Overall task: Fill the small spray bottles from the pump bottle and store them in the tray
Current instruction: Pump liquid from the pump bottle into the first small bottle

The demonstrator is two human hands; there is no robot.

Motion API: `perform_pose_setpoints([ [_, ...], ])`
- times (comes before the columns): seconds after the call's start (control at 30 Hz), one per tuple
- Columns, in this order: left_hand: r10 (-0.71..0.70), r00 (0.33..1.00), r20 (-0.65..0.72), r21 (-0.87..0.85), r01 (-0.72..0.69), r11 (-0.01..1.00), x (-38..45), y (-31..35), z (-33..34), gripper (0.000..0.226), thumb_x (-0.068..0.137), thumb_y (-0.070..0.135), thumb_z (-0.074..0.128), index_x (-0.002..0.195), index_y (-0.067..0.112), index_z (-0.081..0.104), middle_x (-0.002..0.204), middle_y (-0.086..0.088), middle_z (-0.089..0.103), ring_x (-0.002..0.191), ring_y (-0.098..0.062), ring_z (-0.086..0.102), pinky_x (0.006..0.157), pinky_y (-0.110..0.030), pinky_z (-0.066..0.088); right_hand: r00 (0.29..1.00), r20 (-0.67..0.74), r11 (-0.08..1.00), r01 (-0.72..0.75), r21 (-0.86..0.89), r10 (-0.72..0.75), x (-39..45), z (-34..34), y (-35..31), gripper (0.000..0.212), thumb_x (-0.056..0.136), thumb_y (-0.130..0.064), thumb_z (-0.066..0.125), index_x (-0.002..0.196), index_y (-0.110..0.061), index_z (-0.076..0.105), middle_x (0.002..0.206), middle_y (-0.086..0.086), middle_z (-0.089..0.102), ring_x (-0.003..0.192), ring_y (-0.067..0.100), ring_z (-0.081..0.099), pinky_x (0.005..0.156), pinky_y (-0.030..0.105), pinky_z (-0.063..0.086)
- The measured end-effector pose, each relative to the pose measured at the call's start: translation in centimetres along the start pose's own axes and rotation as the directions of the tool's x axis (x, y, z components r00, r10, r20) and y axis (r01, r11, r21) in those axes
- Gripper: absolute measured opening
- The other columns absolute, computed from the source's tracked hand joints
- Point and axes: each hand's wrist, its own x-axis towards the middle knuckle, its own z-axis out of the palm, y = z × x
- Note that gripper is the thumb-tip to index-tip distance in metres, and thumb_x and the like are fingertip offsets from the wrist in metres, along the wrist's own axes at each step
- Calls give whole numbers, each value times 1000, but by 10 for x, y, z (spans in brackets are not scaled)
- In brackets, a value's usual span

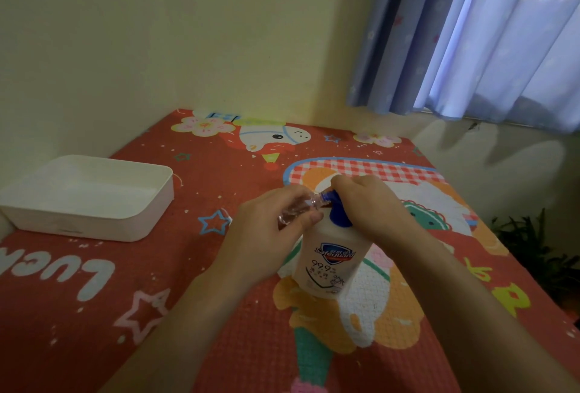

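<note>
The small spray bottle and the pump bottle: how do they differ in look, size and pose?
The small spray bottle is clear and see-through; the pump bottle is milky white with a blue pump and a printed label. The small spray bottle is much smaller than the pump bottle. The small spray bottle is tilted in the left hand, while the pump bottle stands upright on the table, the right hand on its pump. Both are plastic-looking bottles.

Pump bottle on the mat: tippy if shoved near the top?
Probably somewhat: the pump bottle stands tall and upright on a soft-looking mat. Its body looks mostly full, so likely bottom-heavy. The right hand on the pump steadies it.
</note>
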Motion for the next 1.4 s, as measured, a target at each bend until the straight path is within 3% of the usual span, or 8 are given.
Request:
perform_pose_setpoints([
  [0.13, -1, 1000, 0, 1, 1, 1000, -1, 1, -1, 18, 93, 36, 65, 108, 28, 68, 98, 16, 70, 93, 0, 63, 75, -15, 48, 1000, -12, 1000, 15, -18, -15, -3, -3, -2, 16, 97, -15, 39, 97, -6, 52, 92, 10, 60, 76, 20, 53, 72, 32, 49],
  [0.37, -5, 1000, 11, 53, 4, 999, 4, 8, -8, 25, 92, 44, 63, 112, 30, 67, 98, 18, 70, 89, 1, 64, 69, -11, 46, 995, 91, 994, 44, -98, -35, 0, -18, -8, 14, 98, -13, 42, 104, -7, 53, 94, 10, 56, 82, 21, 49, 78, 33, 46],
  [0.5, -13, 1000, 20, 55, 12, 998, 5, 8, -9, 24, 91, 45, 63, 111, 32, 67, 96, 18, 70, 85, 0, 64, 69, -18, 49, 993, 118, 999, 20, -46, -15, -1, -23, -11, 7, 98, -12, 40, 91, -13, 42, 78, 3, 45, 79, 20, 45, 72, 29, 38],
  [0.67, -24, 1000, 6, 43, 24, 999, 4, 8, -7, 25, 91, 45, 63, 111, 33, 67, 97, 19, 71, 89, 3, 64, 71, -14, 49, 996, 83, 995, -42, 93, 34, 0, -16, -6, 23, 99, -15, 32, 79, -9, 43, 70, 5, 45, 62, 17, 38, 59, 29, 32],
  [0.83, -23, 1000, 1, 42, 23, 999, 4, 8, -5, 24, 90, 44, 63, 110, 32, 67, 96, 18, 71, 89, 3, 65, 71, -13, 48, 995, 24, 979, -98, 180, 95, -3, -13, -7, 14, 98, -13, 37, 85, -11, 43, 89, 13, 57, 75, 21, 49, 67, 30, 40],
  [1.07, -9, 1000, -5, 17, 9, 1000, -1, 4, -2, 13, 92, 34, 66, 105, 32, 68, 94, 19, 70, 92, 2, 63, 74, -11, 46, 992, 56, 946, -122, 300, 111, -3, -8, -7, 30, 97, -20, 34, 73, -8, 47, 72, 11, 47, 60, 18, 39, 55, 29, 31],
  [1.13, -11, 1000, -3, 20, 11, 1000, -2, 4, -2, 12, 92, 34, 66, 104, 32, 68, 94, 18, 69, 91, -1, 63, 73, -13, 47, 995, 44, 968, -96, 231, 88, -7, -8, -8, 34, 98, -16, 32, 67, -12, 43, 65, 3, 42, 62, 18, 39, 58, 30, 34],
  [1.4, -6, 1000, -1, 21, 6, 1000, 2, 9, -6, 16, 91, 36, 67, 107, 32, 68, 95, 18, 70, 90, 2, 63, 72, -10, 46, 992, 92, 967, -110, 231, 91, -8, -22, -10, 18, 99, -15, 32, 92, -11, 47, 88, 9, 48, 81, 24, 45, 77, 40, 43],
])
